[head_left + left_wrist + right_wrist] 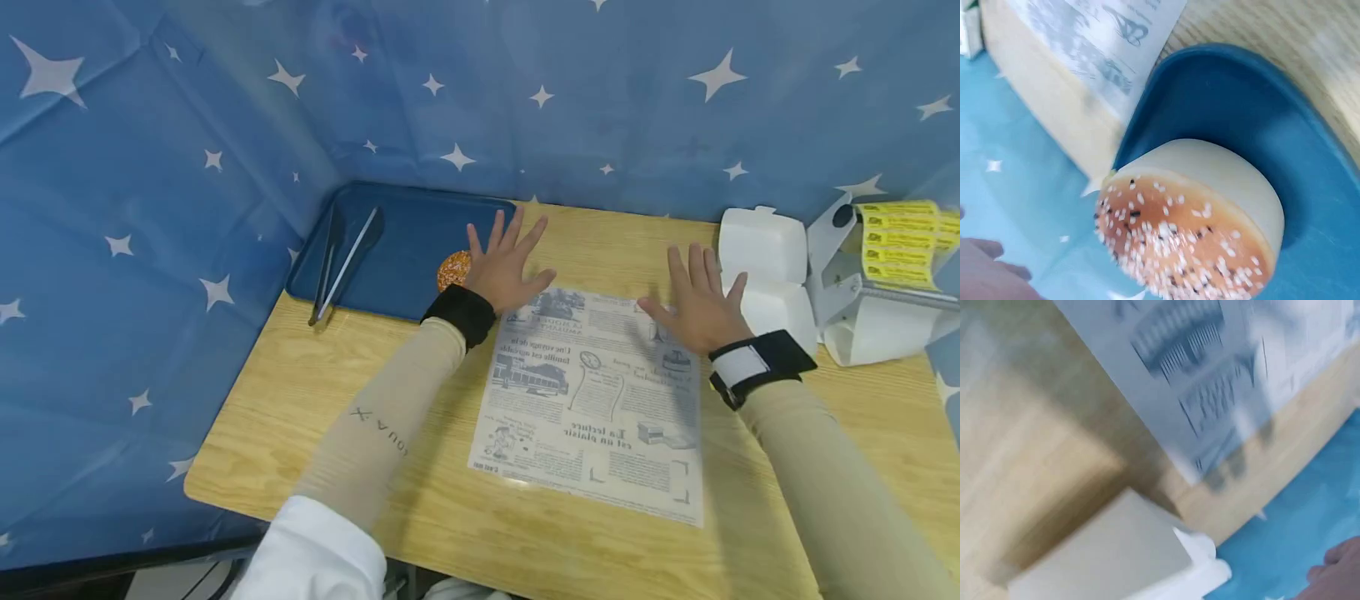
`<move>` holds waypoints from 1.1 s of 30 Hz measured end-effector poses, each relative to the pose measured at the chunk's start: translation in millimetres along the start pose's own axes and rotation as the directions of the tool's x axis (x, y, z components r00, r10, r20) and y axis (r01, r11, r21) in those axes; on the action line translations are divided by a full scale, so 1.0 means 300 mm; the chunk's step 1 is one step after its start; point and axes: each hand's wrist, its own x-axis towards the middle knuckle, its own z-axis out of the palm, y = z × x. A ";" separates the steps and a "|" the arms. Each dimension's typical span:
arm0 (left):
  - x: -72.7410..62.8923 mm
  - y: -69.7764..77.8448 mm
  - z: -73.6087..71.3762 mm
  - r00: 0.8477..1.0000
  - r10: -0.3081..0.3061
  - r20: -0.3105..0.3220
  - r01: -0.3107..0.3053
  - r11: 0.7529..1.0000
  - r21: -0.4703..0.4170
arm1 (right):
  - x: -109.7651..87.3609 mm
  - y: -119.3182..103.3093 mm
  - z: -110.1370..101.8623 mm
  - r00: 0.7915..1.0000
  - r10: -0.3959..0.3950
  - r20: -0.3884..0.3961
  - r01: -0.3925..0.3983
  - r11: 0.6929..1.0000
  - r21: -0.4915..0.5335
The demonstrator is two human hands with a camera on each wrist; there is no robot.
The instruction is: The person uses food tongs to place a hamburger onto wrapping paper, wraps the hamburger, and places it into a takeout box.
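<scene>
My left hand [507,271] hovers with fingers spread near the right end of the blue tray [408,221], holding nothing. Partly hidden behind it is a round bun [453,272]; the left wrist view shows white and black sesame seeds on its glossy brown top. A sheet of newsprint-patterned wrapping paper [592,450] lies flat on the table between my arms. Above the sheet's far right corner, my right hand [697,308] is also spread and holds nothing. Close beside it stands an opened white clamshell box [763,246], whose side shows large in the right wrist view.
Tongs [347,262] with dark tips lie across the tray's left part. At the far right a label dispenser [832,275] carries a roll of yellow stickers [898,246]. A blue star-patterned curtain [525,117] borders the wooden table [300,400] at the back and left.
</scene>
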 end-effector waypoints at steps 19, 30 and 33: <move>-0.446 0.009 0.148 0.862 0.329 0.385 -0.315 0.944 -0.101 | -0.468 -0.044 0.247 0.957 -0.288 0.006 0.288 0.956 -0.053; -0.509 -0.029 0.195 0.858 0.325 0.398 -0.341 0.939 -0.032 | -0.521 -0.043 0.312 0.964 -0.221 0.149 0.227 0.974 -0.023; -0.503 -0.028 0.198 0.859 0.337 0.385 -0.347 0.937 -0.045 | -0.523 -0.039 0.306 0.966 -0.208 0.156 0.212 0.977 -0.014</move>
